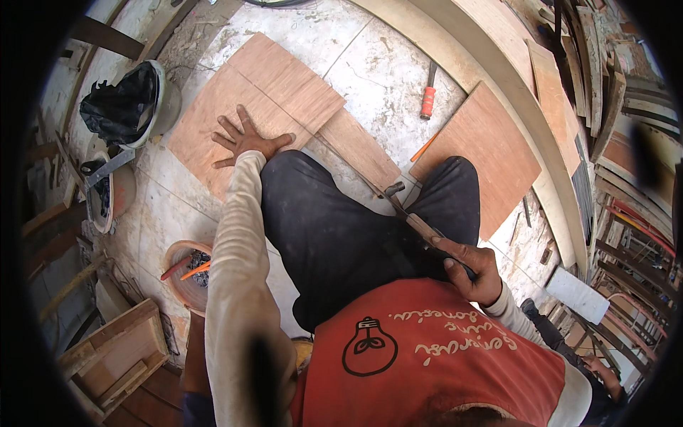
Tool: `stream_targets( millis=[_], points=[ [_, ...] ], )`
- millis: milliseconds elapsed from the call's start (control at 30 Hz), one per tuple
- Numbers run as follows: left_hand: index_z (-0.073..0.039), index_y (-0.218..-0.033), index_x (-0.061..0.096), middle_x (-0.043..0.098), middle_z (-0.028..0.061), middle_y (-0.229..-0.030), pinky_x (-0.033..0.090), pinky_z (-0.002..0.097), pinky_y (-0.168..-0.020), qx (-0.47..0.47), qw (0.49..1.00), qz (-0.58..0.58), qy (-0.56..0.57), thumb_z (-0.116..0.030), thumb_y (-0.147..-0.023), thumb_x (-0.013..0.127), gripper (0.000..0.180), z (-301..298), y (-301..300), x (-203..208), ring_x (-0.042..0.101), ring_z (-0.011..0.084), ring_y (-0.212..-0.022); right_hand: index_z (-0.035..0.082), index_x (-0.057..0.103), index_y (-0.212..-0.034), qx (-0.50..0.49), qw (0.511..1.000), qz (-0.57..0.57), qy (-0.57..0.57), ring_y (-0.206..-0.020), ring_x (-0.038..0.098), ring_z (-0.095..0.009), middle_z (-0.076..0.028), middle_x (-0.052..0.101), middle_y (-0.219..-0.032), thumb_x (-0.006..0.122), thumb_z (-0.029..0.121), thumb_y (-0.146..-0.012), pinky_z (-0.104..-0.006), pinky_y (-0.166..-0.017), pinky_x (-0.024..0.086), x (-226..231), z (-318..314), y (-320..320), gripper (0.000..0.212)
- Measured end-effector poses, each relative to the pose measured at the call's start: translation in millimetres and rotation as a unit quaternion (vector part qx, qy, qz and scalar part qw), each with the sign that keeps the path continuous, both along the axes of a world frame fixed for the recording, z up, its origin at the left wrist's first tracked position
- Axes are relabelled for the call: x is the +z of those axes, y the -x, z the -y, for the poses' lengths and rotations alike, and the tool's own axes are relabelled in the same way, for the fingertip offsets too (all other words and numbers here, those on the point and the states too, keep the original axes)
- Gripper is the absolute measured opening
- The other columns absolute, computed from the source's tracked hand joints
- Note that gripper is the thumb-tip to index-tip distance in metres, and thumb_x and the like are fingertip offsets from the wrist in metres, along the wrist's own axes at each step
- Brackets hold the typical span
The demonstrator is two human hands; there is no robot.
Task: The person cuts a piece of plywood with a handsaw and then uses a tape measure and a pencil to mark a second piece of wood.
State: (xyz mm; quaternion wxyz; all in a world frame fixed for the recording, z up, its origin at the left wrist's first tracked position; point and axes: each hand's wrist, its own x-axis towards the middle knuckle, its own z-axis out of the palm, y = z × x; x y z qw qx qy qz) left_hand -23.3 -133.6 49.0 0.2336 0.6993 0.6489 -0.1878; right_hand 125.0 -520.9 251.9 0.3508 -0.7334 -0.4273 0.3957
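Observation:
My left hand (249,136) lies flat with fingers spread on a large plywood sheet (277,82), which has a line across it. A narrower plywood strip (359,146) lies against the sheet's near right side. In my right hand (473,269), fingers wrapped round its handle, is a hammer (421,226). Its metal head is raised over my lap, between my knees. Beyond my right knee rests another plywood piece (491,156), with a thin orange stick (425,147) along its left edge. A red-handled tool (427,103) with a dark shaft lies on the tiles.
At left stand a bucket (168,107) with a black bag and a smaller container (126,192) under a metal blade (110,167). A bowl (178,250) of small metal pieces is nearer. Long boards (498,53) curve along the right. Another person's hand (603,371) shows lower right.

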Motion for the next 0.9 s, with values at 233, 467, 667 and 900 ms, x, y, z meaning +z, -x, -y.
stream_targets(
  millis=[233,467,667,900],
  points=[
    [-0.037,-0.157,-0.012,-0.024,0.0128,-0.163,0.001,0.0869,-0.098,-0.011,0.999,-0.032,0.006,-0.078,-0.045,0.083,0.152,-4,-12,-17,-0.025,0.0432,-0.147,0.005,0.064,-0.127,0.020,1.000,0.024,0.005,-0.082,0.071,-0.027,-0.018,0.072,-0.103,0.058,0.009,-0.091,-0.0323,-0.080,0.054,-86,-138,-6,0.036],
    [-0.038,-0.156,-0.014,-0.024,0.0126,-0.163,0.001,0.0876,-0.096,-0.001,0.999,-0.037,-0.020,-0.076,-0.046,0.083,0.152,-2,8,-17,-0.024,0.0426,-0.147,0.004,0.064,-0.127,0.001,1.000,-0.004,-0.001,-0.079,0.071,-0.032,-0.018,0.071,-0.094,0.059,0.002,-0.088,-0.0355,-0.074,0.056,-4,-16,2,0.040],
    [-0.038,-0.156,-0.013,-0.023,0.0118,-0.163,0.001,0.0878,-0.096,0.005,0.999,-0.041,-0.022,-0.075,-0.046,0.083,0.151,-3,10,-17,-0.023,0.0421,-0.148,0.005,0.066,-0.124,0.009,0.999,0.012,-0.038,-0.064,0.067,-0.030,-0.019,0.069,-0.080,0.061,0.009,-0.088,-0.0374,-0.064,0.054,-27,-50,-1,0.037],
    [-0.037,-0.156,-0.013,-0.023,0.0126,-0.163,0.002,0.0883,-0.095,-0.008,0.999,-0.035,-0.018,-0.075,-0.048,0.083,0.150,1,2,-30,-0.022,0.0442,-0.148,0.004,0.066,-0.123,-0.013,0.998,-0.020,-0.057,-0.071,0.069,-0.032,-0.021,0.070,-0.085,0.058,0.013,-0.090,-0.0381,-0.069,0.054,-70,-73,-7,0.035]
  ],
)
